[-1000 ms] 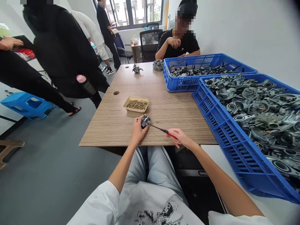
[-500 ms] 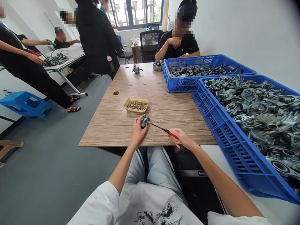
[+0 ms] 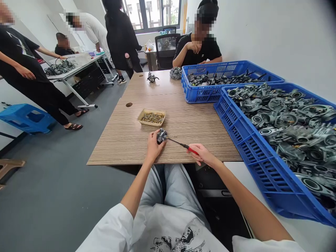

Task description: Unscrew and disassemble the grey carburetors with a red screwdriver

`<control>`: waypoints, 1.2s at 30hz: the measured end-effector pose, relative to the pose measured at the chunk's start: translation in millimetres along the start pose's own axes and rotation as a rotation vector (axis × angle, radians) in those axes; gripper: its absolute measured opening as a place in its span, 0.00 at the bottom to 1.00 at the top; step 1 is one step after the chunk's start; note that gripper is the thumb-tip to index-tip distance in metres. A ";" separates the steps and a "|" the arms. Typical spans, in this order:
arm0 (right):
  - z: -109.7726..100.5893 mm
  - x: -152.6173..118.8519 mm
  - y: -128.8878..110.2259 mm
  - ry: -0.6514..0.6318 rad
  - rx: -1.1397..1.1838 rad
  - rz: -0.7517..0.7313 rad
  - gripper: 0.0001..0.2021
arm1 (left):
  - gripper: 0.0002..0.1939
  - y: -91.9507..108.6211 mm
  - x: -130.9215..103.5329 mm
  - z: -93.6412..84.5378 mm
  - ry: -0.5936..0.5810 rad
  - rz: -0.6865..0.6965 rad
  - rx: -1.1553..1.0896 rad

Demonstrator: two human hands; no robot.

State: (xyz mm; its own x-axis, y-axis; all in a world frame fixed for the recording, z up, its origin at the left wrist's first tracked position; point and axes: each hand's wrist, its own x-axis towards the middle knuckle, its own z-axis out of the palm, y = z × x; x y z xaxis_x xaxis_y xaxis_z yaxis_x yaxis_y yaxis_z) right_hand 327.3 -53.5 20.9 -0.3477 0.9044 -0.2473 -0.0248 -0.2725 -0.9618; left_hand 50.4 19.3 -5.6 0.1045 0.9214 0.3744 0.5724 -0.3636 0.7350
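My left hand is closed around a grey metal carburetor body, held just over the near part of the wooden table. In my right hand is a screwdriver with a red and black handle, its shaft slanting up to the left. The tip meets the right side of the carburetor at a small brass-coloured piece; the exact contact is too small to make out. Beyond my left hand stands a beige tray full of small brass-coloured parts.
Two blue crates, a near one and a far one, hold metal parts along the right. Another metal part and a bundle of grey pieces lie toward the far end. A person sits opposite; several others are at the left.
Both hands keep nearly the same pose on the carburetor and screwdriver. In the background, the person in black has moved away, and a person in white bending over the left table now shows.
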 end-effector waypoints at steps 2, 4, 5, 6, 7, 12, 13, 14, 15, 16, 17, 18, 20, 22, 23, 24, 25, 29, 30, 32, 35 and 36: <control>0.2 0.2 0.3 0.001 0.002 -0.003 0.22 | 0.32 -0.6 0.1 0.0 -0.001 0.002 0.001; 0.4 0.4 0.2 0.005 0.004 -0.002 0.23 | 0.32 -0.9 0.2 0.0 -0.002 0.003 0.001; 0.4 0.5 0.2 0.006 0.005 -0.001 0.23 | 0.32 -0.9 0.2 0.1 -0.001 0.003 0.001; 0.3 0.5 0.0 0.006 0.008 0.001 0.23 | 0.32 -0.7 0.2 0.1 0.001 0.004 0.000; 0.3 0.5 -0.1 0.006 0.012 0.002 0.22 | 0.32 -0.4 0.2 0.1 0.002 0.004 0.000; 0.7 -0.5 -1.8 0.005 0.023 0.007 0.22 | 0.32 1.5 0.1 0.2 0.006 -0.002 -0.003; 1.0 -0.7 -2.3 0.008 0.020 0.010 0.22 | 0.32 1.6 0.1 0.2 0.008 -0.003 -0.004; 1.5 -0.9 -2.9 0.011 0.017 0.013 0.22 | 0.32 1.6 0.1 0.3 0.008 -0.003 -0.005; 1.9 -1.1 -3.4 0.015 0.014 0.016 0.22 | 0.32 1.4 0.1 0.3 0.008 -0.003 -0.007; 2.2 -1.3 -3.9 0.019 0.012 0.019 0.22 | 0.32 1.1 0.1 0.4 0.007 -0.003 -0.008; 2.5 -1.4 -4.1 0.021 0.011 0.021 0.22 | 0.32 0.7 0.1 0.4 0.006 -0.003 -0.008; 2.5 -1.4 -4.2 0.022 0.010 0.021 0.22 | 0.32 0.4 0.2 0.4 0.004 -0.002 -0.007; 2.2 -1.3 -3.5 0.019 0.008 0.018 0.22 | 0.32 -0.2 0.3 0.4 0.001 -0.005 0.000; 1.6 -1.2 -2.4 0.015 0.001 0.012 0.22 | 0.32 -0.4 0.5 0.3 -0.002 -0.011 0.006; 1.5 -1.1 -1.8 0.016 -0.007 0.009 0.22 | 0.32 -0.4 0.5 0.3 -0.002 -0.014 0.008; 1.6 -1.1 -1.4 0.020 -0.016 0.006 0.23 | 0.32 -0.3 0.5 0.2 -0.001 -0.017 0.010; 2.0 -1.1 -1.2 0.025 -0.025 0.004 0.23 | 0.32 -0.3 0.5 0.3 -0.001 -0.017 0.010; 5.0 -1.2 -2.3 0.046 -0.042 -0.012 0.23 | 0.32 -0.7 0.3 0.6 0.010 -0.011 0.008; 5.6 -1.0 -2.6 0.050 -0.041 -0.017 0.23 | 0.32 -0.8 0.3 0.7 0.015 -0.009 0.009; 6.2 -0.7 -2.7 0.052 -0.042 -0.021 0.23 | 0.32 -1.0 0.4 0.8 0.019 -0.009 0.012; 5.5 -0.2 -1.9 0.039 -0.032 -0.014 0.23 | 0.32 -0.9 0.6 0.7 0.014 -0.013 0.012; 5.1 -0.3 -1.7 0.037 -0.023 -0.007 0.23 | 0.32 -0.8 0.7 0.7 0.014 -0.016 0.011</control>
State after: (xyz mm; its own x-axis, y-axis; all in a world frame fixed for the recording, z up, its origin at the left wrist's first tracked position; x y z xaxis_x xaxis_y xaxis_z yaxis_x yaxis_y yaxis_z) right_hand 322.6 -55.0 23.1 -0.3127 0.9179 -0.2445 -0.0053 -0.2591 -0.9658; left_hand 50.5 20.3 -6.3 0.0845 0.9250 0.3705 0.5831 -0.3474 0.7344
